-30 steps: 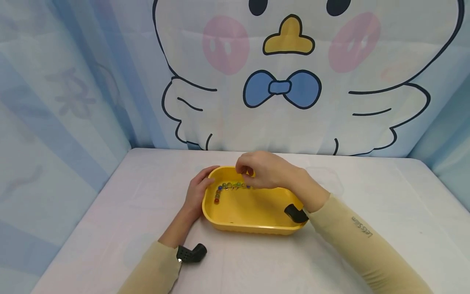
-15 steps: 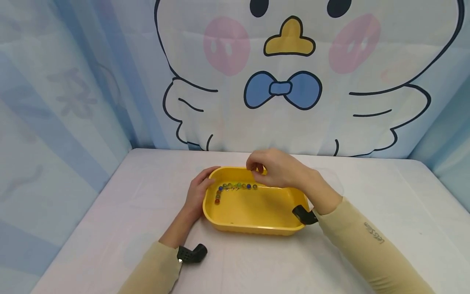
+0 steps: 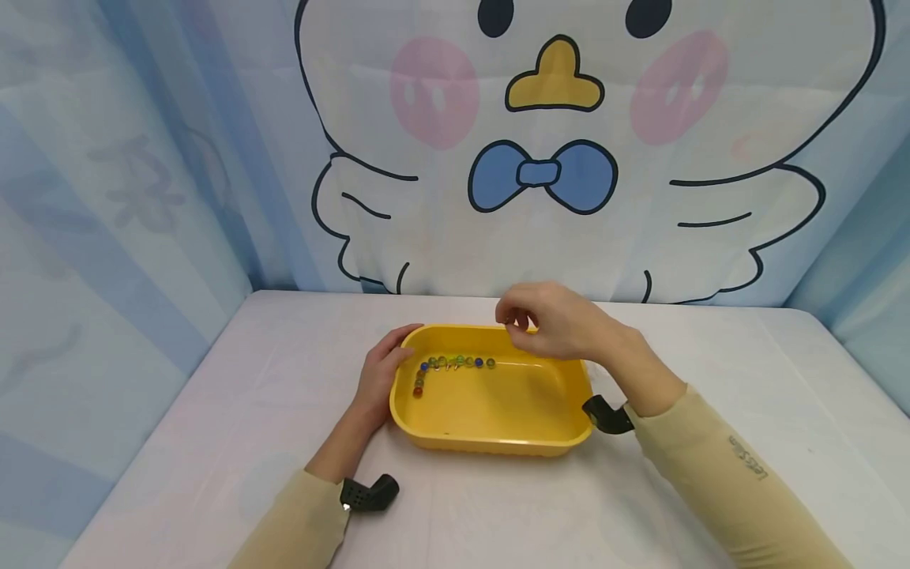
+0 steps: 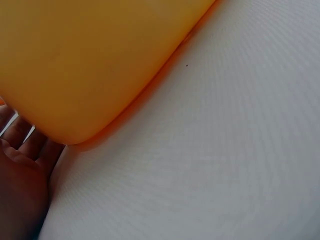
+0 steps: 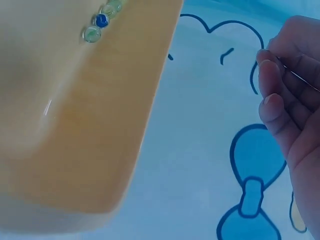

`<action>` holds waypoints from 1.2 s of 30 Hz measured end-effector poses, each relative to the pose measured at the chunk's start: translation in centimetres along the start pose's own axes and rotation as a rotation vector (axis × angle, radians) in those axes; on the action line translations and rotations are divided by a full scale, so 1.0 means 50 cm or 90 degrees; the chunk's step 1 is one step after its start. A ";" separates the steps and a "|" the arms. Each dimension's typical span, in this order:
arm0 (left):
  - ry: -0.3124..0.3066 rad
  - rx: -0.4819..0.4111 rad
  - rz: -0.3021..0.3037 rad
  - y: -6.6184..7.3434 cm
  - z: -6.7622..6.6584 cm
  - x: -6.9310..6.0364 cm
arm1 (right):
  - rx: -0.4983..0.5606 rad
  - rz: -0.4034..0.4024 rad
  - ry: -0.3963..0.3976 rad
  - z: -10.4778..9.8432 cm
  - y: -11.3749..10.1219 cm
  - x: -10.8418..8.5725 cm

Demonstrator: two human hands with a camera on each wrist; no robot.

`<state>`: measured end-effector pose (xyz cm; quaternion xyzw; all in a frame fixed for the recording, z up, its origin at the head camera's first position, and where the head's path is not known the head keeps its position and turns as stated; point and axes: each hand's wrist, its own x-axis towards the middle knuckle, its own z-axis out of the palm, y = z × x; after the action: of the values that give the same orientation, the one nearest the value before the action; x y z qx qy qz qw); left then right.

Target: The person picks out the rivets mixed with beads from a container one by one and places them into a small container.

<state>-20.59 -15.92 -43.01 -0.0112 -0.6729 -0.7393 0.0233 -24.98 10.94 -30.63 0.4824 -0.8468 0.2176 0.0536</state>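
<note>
A yellow tray [image 3: 498, 411] holds several glass marbles [image 3: 460, 361] in a bent line along its left and far sides. My left hand [image 3: 377, 375] grips the tray's left end, thumb over the rim; in the left wrist view the fingers of that hand [image 4: 25, 170] lie against the outer wall of the tray [image 4: 90, 65]. Above the far rim, right of the marbles, hovers my right hand [image 3: 558, 324] with curled fingers. The right wrist view shows the hand [image 5: 295, 100] beside the tray [image 5: 110, 125], with no object visible in its fingers.
A white cloth covers the table [image 3: 249, 411]. Behind it hangs a curtain [image 3: 569, 245] with a cartoon figure, and pale blue curtains [image 3: 142, 197] flank the sides. Each wrist wears a black device, one on the left [image 3: 370, 493] and one on the right [image 3: 607, 416].
My right hand has moved right and slightly away from the row, uncovering the marbles at its right end. The left hand keeps its grip, and the tray stays in place.
</note>
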 end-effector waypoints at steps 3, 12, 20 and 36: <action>-0.002 -0.001 0.001 0.000 0.000 0.000 | 0.019 0.005 0.015 -0.004 0.007 -0.009; -0.001 0.002 0.002 0.001 0.000 0.000 | 0.092 0.003 0.078 -0.014 0.029 -0.044; 0.000 0.007 0.005 0.001 -0.001 0.000 | 0.133 0.012 0.118 -0.021 0.042 -0.074; -0.001 0.006 -0.001 0.000 -0.001 -0.002 | 0.157 0.079 0.217 -0.021 0.067 -0.141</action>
<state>-20.50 -15.96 -43.00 -0.0114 -0.6766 -0.7359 0.0224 -24.20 18.42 -32.88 0.3882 -0.8208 0.4006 0.1231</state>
